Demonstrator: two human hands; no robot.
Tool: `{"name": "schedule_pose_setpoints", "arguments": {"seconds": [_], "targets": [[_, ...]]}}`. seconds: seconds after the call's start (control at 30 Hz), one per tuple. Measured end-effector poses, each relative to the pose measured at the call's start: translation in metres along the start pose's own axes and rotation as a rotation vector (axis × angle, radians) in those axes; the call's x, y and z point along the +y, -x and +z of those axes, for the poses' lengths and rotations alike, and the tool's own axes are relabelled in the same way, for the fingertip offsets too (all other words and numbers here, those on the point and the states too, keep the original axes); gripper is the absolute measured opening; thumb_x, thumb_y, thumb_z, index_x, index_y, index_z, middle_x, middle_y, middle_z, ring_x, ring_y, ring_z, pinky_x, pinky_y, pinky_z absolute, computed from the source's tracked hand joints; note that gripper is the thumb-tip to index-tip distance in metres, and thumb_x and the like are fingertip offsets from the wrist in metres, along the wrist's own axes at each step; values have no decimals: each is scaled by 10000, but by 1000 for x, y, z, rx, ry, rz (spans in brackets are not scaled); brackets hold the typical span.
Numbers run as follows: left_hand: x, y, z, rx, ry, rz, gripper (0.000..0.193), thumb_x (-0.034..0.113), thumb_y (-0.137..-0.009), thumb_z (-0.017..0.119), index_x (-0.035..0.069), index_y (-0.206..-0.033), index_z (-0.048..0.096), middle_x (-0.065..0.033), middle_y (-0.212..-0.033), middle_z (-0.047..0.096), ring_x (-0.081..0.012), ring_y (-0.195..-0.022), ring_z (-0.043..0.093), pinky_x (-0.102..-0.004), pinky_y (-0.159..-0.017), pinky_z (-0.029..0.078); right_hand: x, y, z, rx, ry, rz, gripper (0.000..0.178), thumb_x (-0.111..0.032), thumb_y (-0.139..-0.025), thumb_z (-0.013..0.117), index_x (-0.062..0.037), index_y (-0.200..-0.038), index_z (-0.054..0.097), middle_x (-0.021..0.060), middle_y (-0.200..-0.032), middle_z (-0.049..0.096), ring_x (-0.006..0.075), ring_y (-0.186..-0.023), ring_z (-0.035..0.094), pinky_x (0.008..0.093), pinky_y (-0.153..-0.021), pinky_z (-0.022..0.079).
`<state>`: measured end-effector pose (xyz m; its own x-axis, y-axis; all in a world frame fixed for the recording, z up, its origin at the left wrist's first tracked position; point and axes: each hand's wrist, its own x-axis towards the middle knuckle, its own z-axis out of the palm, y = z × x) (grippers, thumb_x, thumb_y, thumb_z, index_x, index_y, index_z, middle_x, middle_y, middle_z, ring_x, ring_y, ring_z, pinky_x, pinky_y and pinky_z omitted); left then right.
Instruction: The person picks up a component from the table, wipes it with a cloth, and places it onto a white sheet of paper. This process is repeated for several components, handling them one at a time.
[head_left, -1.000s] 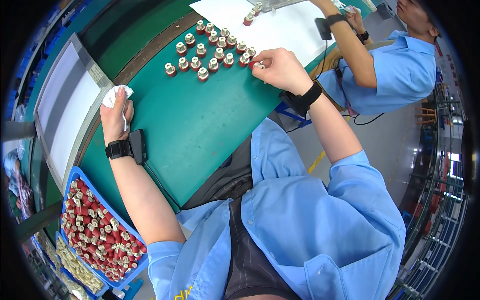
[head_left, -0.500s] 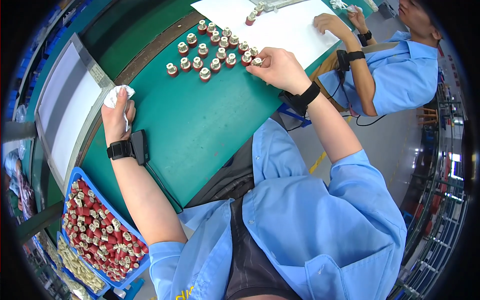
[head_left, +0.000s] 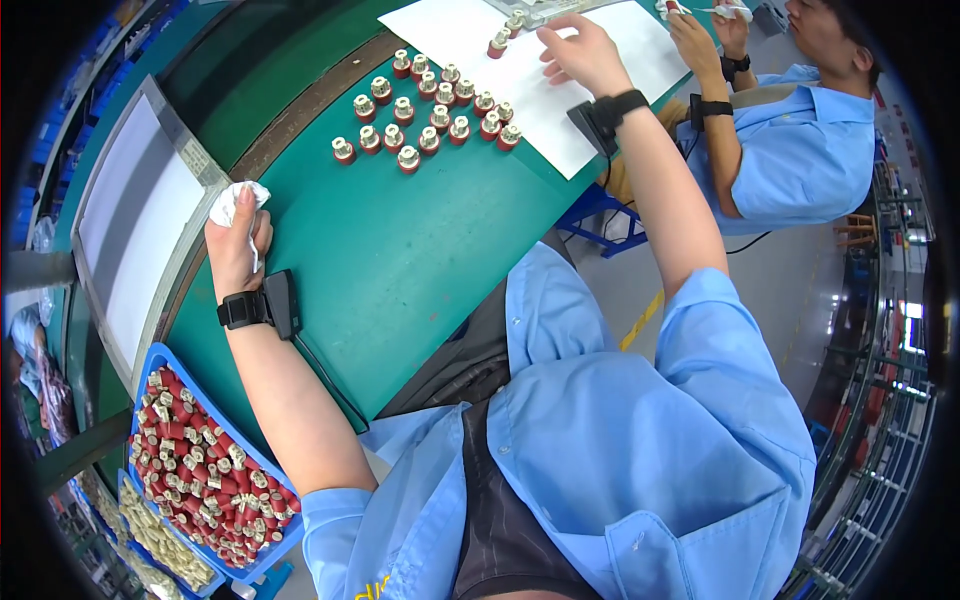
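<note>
My left hand (head_left: 238, 235) is closed around a crumpled white cloth (head_left: 240, 200) at the left side of the green table. Over the white sheet (head_left: 570, 135) at the far right, my right hand (head_left: 587, 58) is open, fingers apart and nothing in them. Close to its fingertips stands a small red part with a silver metal top (head_left: 498, 43), another one behind it. A loose cluster of several like parts (head_left: 428, 138) stands upright on the green mat, metal ends up, left of the sheet. The nearest of them to the sheet's edge is a single red part (head_left: 508, 137).
A blue bin (head_left: 160, 352) heaped with red-and-silver parts (head_left: 205, 470) sits at the lower left, with a tray of pale pieces (head_left: 160, 530) beside it. A framed white panel (head_left: 135, 220) lies at the left. A co-worker (head_left: 800, 150) sits on the right, holding white cloth.
My right hand has let go of a red part at the cluster's right end and moved up and right over the white sheet. My left hand stays nearly still. The co-worker's hands have come together.
</note>
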<state>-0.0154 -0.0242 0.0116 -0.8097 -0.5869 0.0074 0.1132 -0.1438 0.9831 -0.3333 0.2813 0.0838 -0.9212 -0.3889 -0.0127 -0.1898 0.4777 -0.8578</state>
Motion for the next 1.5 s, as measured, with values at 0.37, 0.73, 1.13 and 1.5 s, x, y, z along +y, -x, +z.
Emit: {"name": "schedule_pose_setpoints", "arguments": {"seconds": [0.37,0.73,1.13,1.5], "targets": [[1,1,0,36,29,-25,259,274,-935,650,26,-964,578,33,-612,444,-48,-434,286,-237,-399,177,-21,-24,18,55,284,-164,275,-158,-909,588,6,-1129,592,133,-753,658,193,-564,620,324,-554,518],[1,1,3,32,29,-21,280,291,-927,659,28,-965,571,34,-619,448,-46,-435,287,-234,-400,183,-3,-21,3,102,284,-239,290,-177,-904,614,43,-1091,591,142,-770,671,201,-587,635,319,-549,517],[2,2,2,31,5,-13,273,295,-931,653,35,-962,576,40,-613,437,-45,-438,289,-236,-403,181,10,37,1,-95,404,-319,319,-297,-909,655,-22,-1070,665,75,-726,679,125,-555,651,244,-499,515],[1,2,1,17,5,-9,268,292,-933,650,35,-961,578,40,-612,435,-46,-433,278,-241,-399,167,16,24,-4,-258,-81,46,622,-481,-921,582,52,-1240,532,171,-760,676,200,-574,681,270,-510,565]]}}
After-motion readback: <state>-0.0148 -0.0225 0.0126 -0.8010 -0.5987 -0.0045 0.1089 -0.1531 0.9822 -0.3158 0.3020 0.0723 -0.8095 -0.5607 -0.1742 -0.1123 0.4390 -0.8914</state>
